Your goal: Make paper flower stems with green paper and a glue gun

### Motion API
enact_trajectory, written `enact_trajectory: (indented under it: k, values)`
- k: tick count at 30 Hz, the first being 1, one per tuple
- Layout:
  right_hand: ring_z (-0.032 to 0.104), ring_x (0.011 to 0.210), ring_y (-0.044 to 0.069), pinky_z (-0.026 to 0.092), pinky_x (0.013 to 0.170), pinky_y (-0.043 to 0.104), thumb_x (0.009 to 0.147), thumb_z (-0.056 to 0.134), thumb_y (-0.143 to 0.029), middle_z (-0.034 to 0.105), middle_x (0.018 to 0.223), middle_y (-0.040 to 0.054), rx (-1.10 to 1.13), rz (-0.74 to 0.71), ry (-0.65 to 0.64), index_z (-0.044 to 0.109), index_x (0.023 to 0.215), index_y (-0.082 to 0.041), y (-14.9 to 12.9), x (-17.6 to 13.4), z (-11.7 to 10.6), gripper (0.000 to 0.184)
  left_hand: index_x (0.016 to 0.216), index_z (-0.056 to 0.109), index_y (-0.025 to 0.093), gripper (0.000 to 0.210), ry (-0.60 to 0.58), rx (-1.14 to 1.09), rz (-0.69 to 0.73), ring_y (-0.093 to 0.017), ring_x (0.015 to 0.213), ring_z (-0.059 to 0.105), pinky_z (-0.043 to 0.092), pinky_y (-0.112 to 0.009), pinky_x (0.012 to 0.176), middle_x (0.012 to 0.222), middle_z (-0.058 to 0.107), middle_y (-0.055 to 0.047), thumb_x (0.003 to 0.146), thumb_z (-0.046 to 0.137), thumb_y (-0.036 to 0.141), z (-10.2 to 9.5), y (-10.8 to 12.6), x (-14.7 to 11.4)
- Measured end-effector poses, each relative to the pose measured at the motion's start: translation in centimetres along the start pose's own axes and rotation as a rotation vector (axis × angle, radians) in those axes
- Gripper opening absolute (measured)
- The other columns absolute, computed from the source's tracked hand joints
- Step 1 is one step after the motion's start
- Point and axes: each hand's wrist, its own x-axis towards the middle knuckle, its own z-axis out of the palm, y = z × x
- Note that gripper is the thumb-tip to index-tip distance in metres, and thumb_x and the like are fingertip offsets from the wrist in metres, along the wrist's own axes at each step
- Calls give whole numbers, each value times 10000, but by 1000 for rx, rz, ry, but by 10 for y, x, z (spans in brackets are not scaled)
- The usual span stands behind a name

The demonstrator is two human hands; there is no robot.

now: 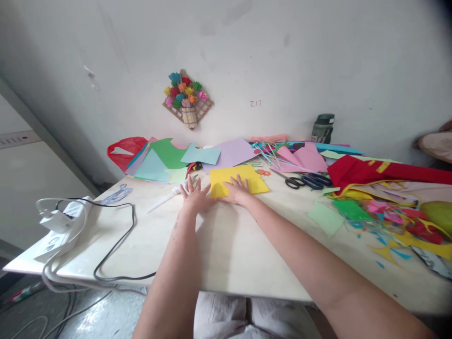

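Observation:
A sheet of yellow paper point(223, 174) lies on the table in front of me. My right hand point(239, 190) rests on it with the fingers spread. Just left of the sheet, by its lower left corner, my left hand point(195, 195) is open, fingers apart. Close beside that hand lies a white glue gun point(173, 192), its body partly hidden behind my fingers. A small orange paper flower point(263, 173) sits at the sheet's right edge.
Black-handled scissors point(294, 182) lie right of the yellow sheet. Coloured papers point(231, 153) line the wall, with a green bottle point(322, 128) behind. Paper scraps point(384, 238) and a red cloth point(367, 172) cover the right side. At left are a power strip point(76, 223) and a black cable point(132, 226).

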Motion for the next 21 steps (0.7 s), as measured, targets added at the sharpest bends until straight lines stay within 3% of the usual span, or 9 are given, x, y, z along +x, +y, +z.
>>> enact_trajectory:
  k: [7,14,17,19,21]
  values:
    - [-123,1273,293,-62,976,502,590,451,-692,93,1428,54,-21,41,-40,217,1333,-283,9,-1,-6,880,1280,309,370,688,11,-9,0,-327,1222,-242,-134,-620,881,1435,44,-24,665,333,677,2,1,0]
    - [-131,1270,299,-78,976,493,567,464,-700,99,1426,64,-56,149,-111,211,1338,-269,46,-8,-22,919,1275,324,363,699,27,-5,-40,-346,1220,-235,-109,-641,880,1433,64,-32,644,421,648,-3,2,-2]
    - [-135,1268,303,-93,974,492,562,444,-718,101,1426,66,-56,150,-107,223,1336,-266,54,-9,-21,923,1289,310,339,669,123,-11,54,-319,1240,-210,-83,-615,921,1431,85,-25,684,414,607,-11,6,-7]
    - [-129,1270,303,-95,973,497,569,435,-717,95,1427,62,-47,136,-102,222,1335,-269,53,-9,-19,913,1303,301,293,613,223,-19,173,-268,1265,-172,-56,-537,984,1429,110,-16,751,356,552,-16,17,-11]
    - [-114,1275,297,-89,979,495,595,438,-690,93,1428,55,-39,127,-109,217,1338,-267,50,-9,-18,883,1321,277,229,585,243,-65,306,-222,1286,-107,-7,-440,1030,1424,135,-16,806,264,508,-17,35,-14]
